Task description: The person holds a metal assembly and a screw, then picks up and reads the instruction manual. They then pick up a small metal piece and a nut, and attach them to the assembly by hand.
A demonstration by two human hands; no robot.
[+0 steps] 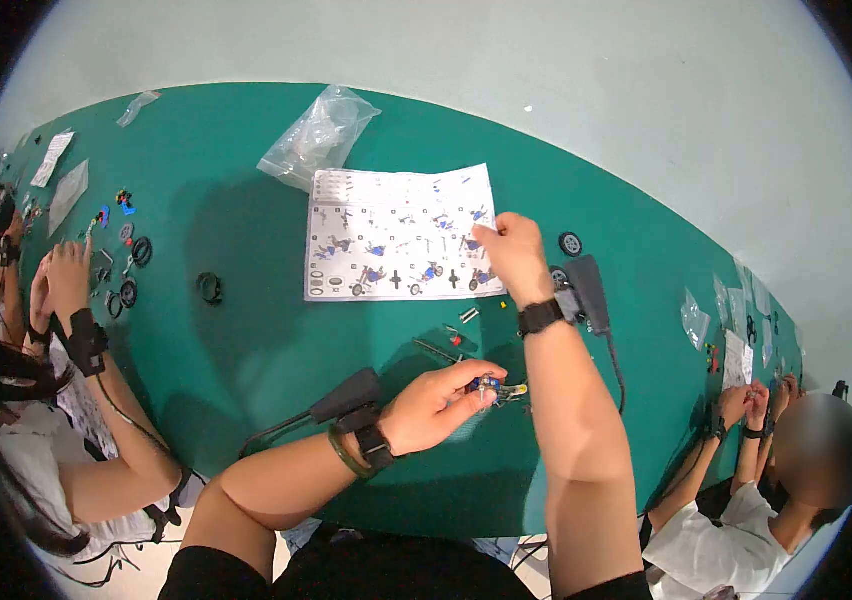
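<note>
My left hand [438, 405] pinches a small partly built toy model [487, 386] with blue and silvery parts and a yellowish piece sticking out to the right. The fingers cover some of it. At the right edge of a printed instruction sheet [366, 240], my right hand [516, 258] is closed with the paper's edge at its fingers. The sheet lies flat and shows rows of small drawings of a blue motorcycle-like model. Between the hands lie a thin dark rod [436, 350], a small red piece [456, 341] and a silvery screw-like piece [469, 315].
A clear plastic bag [321, 140] lies behind the sheet. A small wheel [570, 243] is beyond my right hand, and a black tyre [209, 288] sits to the left. Other people work at both sides of the green table [266, 345], with parts and papers near them.
</note>
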